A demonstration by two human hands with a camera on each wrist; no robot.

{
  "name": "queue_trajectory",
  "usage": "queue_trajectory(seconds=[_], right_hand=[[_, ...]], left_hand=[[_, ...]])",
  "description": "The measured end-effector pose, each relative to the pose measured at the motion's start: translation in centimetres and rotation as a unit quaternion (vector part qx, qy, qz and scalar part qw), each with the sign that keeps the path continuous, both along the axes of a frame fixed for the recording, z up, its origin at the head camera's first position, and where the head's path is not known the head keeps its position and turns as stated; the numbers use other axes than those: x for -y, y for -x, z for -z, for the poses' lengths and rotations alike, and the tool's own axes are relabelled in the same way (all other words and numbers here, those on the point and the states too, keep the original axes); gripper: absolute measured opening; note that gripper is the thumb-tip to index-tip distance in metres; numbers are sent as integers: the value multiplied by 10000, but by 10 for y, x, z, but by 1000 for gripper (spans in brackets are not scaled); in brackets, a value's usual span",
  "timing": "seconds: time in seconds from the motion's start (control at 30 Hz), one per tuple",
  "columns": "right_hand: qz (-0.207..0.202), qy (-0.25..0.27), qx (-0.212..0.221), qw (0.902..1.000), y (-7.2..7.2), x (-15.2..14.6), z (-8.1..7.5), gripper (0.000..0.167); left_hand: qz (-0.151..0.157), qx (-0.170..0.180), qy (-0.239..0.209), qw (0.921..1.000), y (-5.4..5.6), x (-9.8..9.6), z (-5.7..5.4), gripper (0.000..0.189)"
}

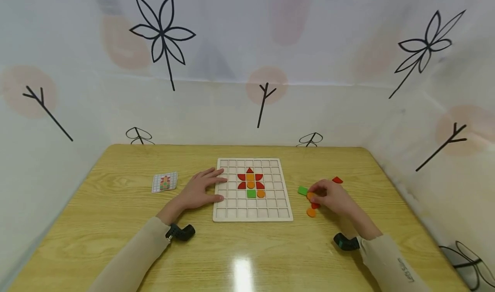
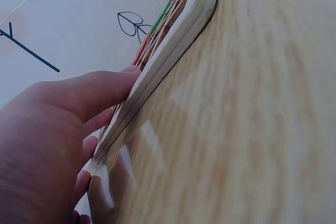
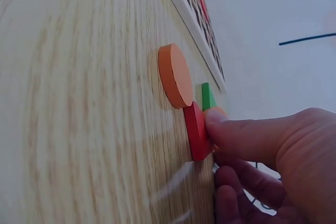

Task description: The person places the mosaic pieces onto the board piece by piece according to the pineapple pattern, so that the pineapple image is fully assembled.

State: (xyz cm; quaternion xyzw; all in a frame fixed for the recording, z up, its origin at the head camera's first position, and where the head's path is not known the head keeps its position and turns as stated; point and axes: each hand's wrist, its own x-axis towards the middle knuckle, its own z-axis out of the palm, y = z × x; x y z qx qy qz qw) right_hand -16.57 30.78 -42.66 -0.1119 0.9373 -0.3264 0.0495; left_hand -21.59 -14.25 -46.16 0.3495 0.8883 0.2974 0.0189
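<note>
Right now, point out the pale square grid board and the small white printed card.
Pale square grid board (image 1: 252,203): head view, bare lower cell.
Small white printed card (image 1: 164,182): head view, printed face.

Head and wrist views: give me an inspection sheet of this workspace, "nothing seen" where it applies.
Surface: wood-grain table, with a bright reflection nearer the person.
Job's things: grid board partly filled with red, orange and green pieces; picture card to its left; loose green piece, red pieces and orange disc to its right.
Clutter: nothing seen.
Hands: left hand touches the board's left edge; right hand pinches an orange piece.
Cables: nothing seen.
Surroundings: pale backdrop with plant drawings.
</note>
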Motion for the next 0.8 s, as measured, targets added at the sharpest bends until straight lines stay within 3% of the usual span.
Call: queue_trajectory(seconds=[0.43,0.8], right_hand=[[559,414,-411,9967,3,-6,6,11],[707,927,-290,9928,9,16,5,24]], left_hand=[[-25,-26,26,10000,1,0,5,59],[-94,-26,97,9999,3,1,6,59]])
